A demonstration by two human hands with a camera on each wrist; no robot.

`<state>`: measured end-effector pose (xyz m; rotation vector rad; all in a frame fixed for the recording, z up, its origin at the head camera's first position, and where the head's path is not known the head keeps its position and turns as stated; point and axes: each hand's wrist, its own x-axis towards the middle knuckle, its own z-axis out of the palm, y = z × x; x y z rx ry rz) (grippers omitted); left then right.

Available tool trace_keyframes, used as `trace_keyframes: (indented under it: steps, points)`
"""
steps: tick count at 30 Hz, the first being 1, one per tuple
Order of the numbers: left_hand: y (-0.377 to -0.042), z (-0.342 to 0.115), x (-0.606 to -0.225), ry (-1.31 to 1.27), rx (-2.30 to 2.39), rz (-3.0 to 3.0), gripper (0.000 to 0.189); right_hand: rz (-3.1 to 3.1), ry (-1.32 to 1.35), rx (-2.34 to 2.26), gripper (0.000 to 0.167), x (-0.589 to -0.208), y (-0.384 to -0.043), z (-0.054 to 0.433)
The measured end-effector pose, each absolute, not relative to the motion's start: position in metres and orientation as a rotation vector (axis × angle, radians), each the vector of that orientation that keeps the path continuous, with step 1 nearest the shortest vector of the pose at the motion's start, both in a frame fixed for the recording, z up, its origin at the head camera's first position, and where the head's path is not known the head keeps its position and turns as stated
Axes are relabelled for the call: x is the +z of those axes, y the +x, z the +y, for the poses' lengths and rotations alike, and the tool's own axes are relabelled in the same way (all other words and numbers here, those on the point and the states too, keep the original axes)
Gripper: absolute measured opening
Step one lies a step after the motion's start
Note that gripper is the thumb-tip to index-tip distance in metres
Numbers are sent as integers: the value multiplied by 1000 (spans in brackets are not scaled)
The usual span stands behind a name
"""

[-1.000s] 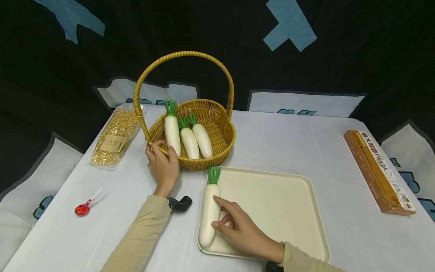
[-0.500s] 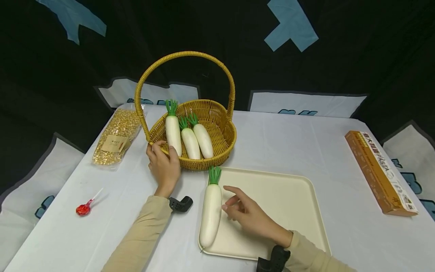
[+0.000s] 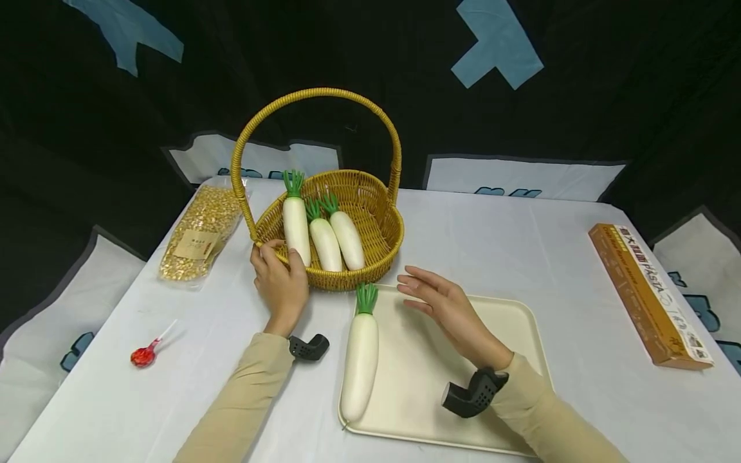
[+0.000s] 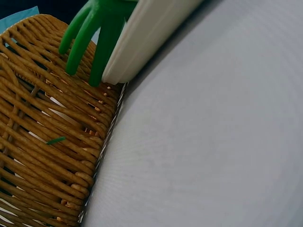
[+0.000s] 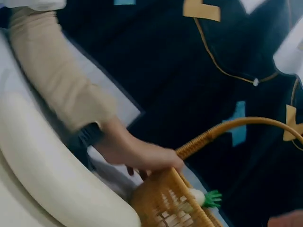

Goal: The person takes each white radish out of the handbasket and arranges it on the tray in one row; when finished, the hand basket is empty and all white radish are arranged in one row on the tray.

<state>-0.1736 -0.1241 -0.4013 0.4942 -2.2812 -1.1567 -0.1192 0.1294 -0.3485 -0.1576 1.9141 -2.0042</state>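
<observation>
R hand (image 3: 446, 305), grip loose & empty, hovers just right of long white radish (image 3: 359, 357) lying lengthwise along cream tray's (image 3: 509, 386) left edge.

We can't see the left hand (image 3: 280, 283) at all in its own wrist view, just basket (image 4: 42, 142) weave cut off by the edge. The right wrist view is blurry, and the pasta box (image 3: 648, 292) print's too small to read.
</observation>
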Motion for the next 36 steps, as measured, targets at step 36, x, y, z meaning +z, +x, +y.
trace_keyframes:
  steps: [36]
  points:
    - [-174,-123,-403,481,-1127,-2267,32,2041,-113,-1968,60,-337,-244,52]
